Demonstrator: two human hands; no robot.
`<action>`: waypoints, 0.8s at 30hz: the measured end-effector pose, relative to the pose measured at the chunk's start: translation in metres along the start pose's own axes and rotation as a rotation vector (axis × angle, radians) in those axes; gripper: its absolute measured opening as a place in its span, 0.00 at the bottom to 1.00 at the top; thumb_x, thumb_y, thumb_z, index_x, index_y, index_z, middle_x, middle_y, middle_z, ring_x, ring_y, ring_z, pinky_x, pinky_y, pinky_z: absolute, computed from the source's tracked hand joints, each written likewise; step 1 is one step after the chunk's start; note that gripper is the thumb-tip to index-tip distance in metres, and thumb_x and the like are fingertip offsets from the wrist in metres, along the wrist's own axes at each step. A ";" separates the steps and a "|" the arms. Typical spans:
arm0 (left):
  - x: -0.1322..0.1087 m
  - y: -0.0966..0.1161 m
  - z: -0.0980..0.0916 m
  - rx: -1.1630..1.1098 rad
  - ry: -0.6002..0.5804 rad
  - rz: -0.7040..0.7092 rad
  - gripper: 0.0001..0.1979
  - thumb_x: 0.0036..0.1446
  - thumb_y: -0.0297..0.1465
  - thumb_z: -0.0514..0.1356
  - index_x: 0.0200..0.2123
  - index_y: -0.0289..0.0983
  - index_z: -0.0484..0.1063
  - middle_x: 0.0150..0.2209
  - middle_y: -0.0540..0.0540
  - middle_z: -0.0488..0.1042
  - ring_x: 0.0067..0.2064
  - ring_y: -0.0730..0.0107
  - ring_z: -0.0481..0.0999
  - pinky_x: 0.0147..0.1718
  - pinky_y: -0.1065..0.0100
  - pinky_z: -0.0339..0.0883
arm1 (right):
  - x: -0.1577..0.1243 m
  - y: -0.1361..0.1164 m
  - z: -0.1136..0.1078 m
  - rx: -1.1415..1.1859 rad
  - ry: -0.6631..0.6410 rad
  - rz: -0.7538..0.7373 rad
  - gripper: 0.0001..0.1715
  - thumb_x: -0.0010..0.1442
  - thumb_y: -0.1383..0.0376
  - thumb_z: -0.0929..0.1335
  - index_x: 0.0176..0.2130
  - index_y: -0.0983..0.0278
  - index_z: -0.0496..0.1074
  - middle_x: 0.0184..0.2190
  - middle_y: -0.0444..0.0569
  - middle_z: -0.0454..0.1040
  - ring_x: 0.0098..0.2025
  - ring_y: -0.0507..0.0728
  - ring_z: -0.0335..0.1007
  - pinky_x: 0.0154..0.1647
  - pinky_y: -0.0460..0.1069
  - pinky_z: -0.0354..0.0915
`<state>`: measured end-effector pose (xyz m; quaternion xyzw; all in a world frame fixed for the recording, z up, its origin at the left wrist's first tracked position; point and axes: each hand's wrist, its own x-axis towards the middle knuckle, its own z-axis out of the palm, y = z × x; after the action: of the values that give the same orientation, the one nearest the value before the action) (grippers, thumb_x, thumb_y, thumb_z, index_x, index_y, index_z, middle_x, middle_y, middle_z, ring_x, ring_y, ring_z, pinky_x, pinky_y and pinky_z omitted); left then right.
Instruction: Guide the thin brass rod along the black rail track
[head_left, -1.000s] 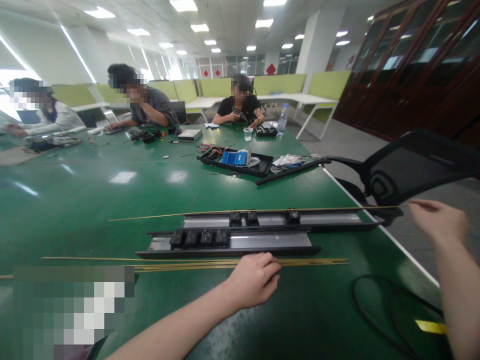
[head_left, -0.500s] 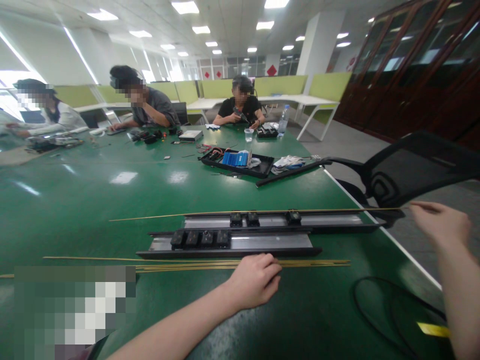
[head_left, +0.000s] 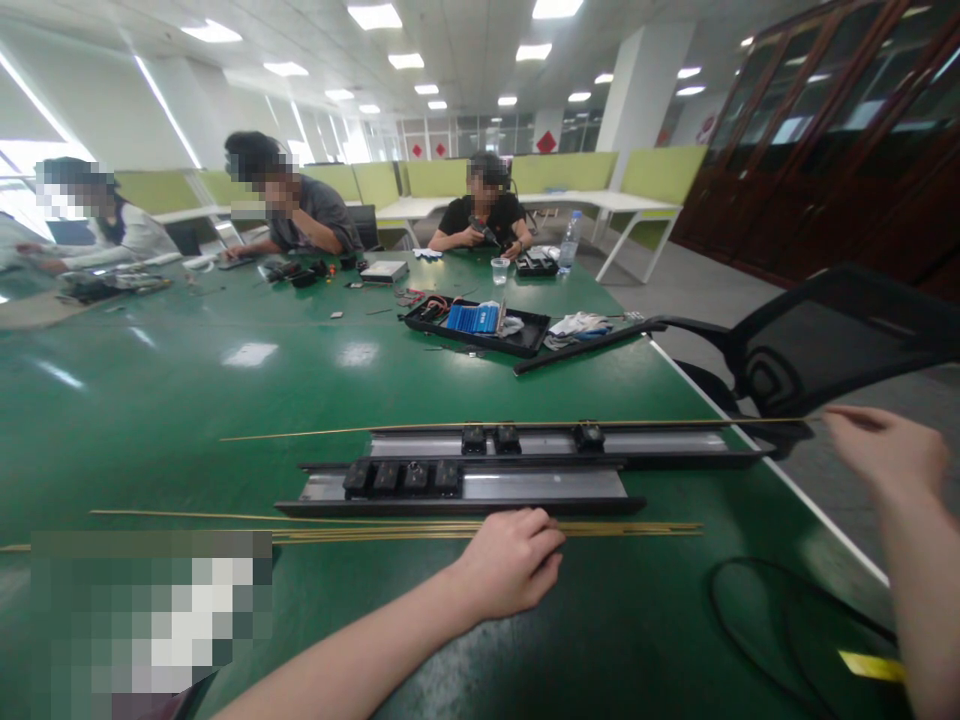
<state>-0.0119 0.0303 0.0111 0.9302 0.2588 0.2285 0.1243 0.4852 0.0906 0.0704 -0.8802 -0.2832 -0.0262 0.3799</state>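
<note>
My right hand (head_left: 889,445), off the table's right edge, pinches the end of a long thin brass-coloured rod (head_left: 675,422). That rod stretches left along the back edge of the far black rail (head_left: 660,442), which has three black blocks in its silver channel. In front lies a nearer rail (head_left: 540,484) with several black blocks (head_left: 416,477) towards its left end. My left hand (head_left: 514,560) rests with curled fingers at a bundle of thin brass-coloured rods (head_left: 630,528) on the table; what its fingers grip is hidden.
A black tray (head_left: 517,335) with blue items stands farther back, beside gloves (head_left: 581,328) and a black strip. A black cable (head_left: 757,640) lies front right. A chair (head_left: 840,330) stands beyond the right edge. Three people sit across the green table (head_left: 300,385).
</note>
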 end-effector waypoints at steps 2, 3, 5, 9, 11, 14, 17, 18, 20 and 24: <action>0.000 0.000 0.000 0.000 -0.005 -0.002 0.10 0.65 0.30 0.54 0.46 0.36 0.73 0.41 0.42 0.75 0.43 0.63 0.78 0.42 0.64 0.74 | 0.004 0.002 0.002 -0.014 0.000 -0.016 0.15 0.47 0.59 0.69 0.35 0.61 0.80 0.34 0.52 0.78 0.26 0.56 0.61 0.39 0.57 0.65; 0.000 0.000 0.000 -0.001 -0.007 -0.003 0.11 0.66 0.30 0.54 0.47 0.36 0.73 0.41 0.43 0.75 0.43 0.63 0.78 0.42 0.65 0.74 | 0.005 0.002 0.004 -0.027 -0.004 -0.020 0.17 0.47 0.59 0.69 0.36 0.61 0.81 0.34 0.53 0.77 0.26 0.56 0.60 0.38 0.57 0.65; 0.001 0.000 0.000 -0.002 -0.012 -0.005 0.11 0.66 0.30 0.54 0.47 0.37 0.73 0.41 0.43 0.75 0.43 0.63 0.78 0.42 0.64 0.74 | 0.008 0.002 0.005 -0.058 -0.012 -0.027 0.20 0.47 0.58 0.70 0.39 0.62 0.82 0.35 0.55 0.77 0.26 0.57 0.59 0.36 0.57 0.63; 0.000 0.001 0.001 -0.002 -0.013 -0.007 0.11 0.66 0.30 0.54 0.47 0.36 0.73 0.41 0.43 0.75 0.42 0.63 0.78 0.42 0.64 0.74 | 0.008 0.001 0.007 -0.089 -0.018 -0.068 0.24 0.48 0.57 0.69 0.43 0.63 0.82 0.36 0.57 0.77 0.27 0.58 0.60 0.34 0.56 0.62; 0.000 0.001 0.001 -0.005 -0.009 -0.008 0.11 0.66 0.30 0.54 0.47 0.37 0.73 0.41 0.43 0.75 0.42 0.63 0.78 0.42 0.64 0.74 | 0.006 0.001 0.007 -0.071 -0.025 -0.102 0.24 0.49 0.56 0.69 0.43 0.63 0.82 0.36 0.58 0.78 0.27 0.59 0.61 0.33 0.56 0.61; 0.000 0.000 0.002 -0.009 0.000 -0.005 0.11 0.65 0.30 0.54 0.47 0.37 0.73 0.41 0.42 0.75 0.43 0.62 0.78 0.42 0.64 0.74 | 0.002 -0.003 0.008 -0.031 -0.021 -0.210 0.23 0.50 0.57 0.69 0.43 0.63 0.82 0.36 0.60 0.78 0.29 0.60 0.64 0.34 0.57 0.60; 0.000 -0.001 0.002 -0.008 -0.004 -0.006 0.11 0.65 0.30 0.54 0.47 0.36 0.73 0.41 0.42 0.75 0.42 0.62 0.78 0.41 0.64 0.74 | -0.006 -0.014 0.011 -0.007 -0.069 -0.314 0.22 0.51 0.57 0.69 0.43 0.63 0.82 0.37 0.60 0.79 0.30 0.59 0.65 0.35 0.56 0.61; 0.000 0.000 0.002 -0.008 -0.007 -0.007 0.11 0.65 0.30 0.54 0.47 0.36 0.73 0.41 0.43 0.75 0.42 0.63 0.78 0.41 0.64 0.74 | -0.011 -0.021 0.012 0.006 -0.104 -0.346 0.22 0.52 0.56 0.69 0.44 0.62 0.82 0.37 0.59 0.79 0.30 0.58 0.66 0.35 0.55 0.61; 0.000 0.000 0.002 -0.008 -0.010 -0.009 0.11 0.65 0.30 0.54 0.47 0.36 0.73 0.41 0.43 0.75 0.42 0.63 0.78 0.42 0.64 0.74 | -0.026 -0.038 0.014 0.050 -0.147 -0.456 0.21 0.54 0.56 0.69 0.44 0.62 0.81 0.41 0.58 0.80 0.35 0.58 0.69 0.38 0.55 0.62; 0.001 0.001 0.001 -0.006 -0.010 -0.011 0.10 0.65 0.30 0.54 0.46 0.36 0.73 0.41 0.43 0.75 0.42 0.62 0.78 0.42 0.64 0.74 | -0.071 -0.082 0.021 0.153 -0.343 -0.788 0.18 0.58 0.53 0.69 0.40 0.61 0.81 0.44 0.55 0.80 0.46 0.60 0.73 0.43 0.53 0.65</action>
<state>-0.0104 0.0300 0.0111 0.9295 0.2626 0.2241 0.1297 0.3797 0.1159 0.0903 -0.6659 -0.6576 -0.0014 0.3524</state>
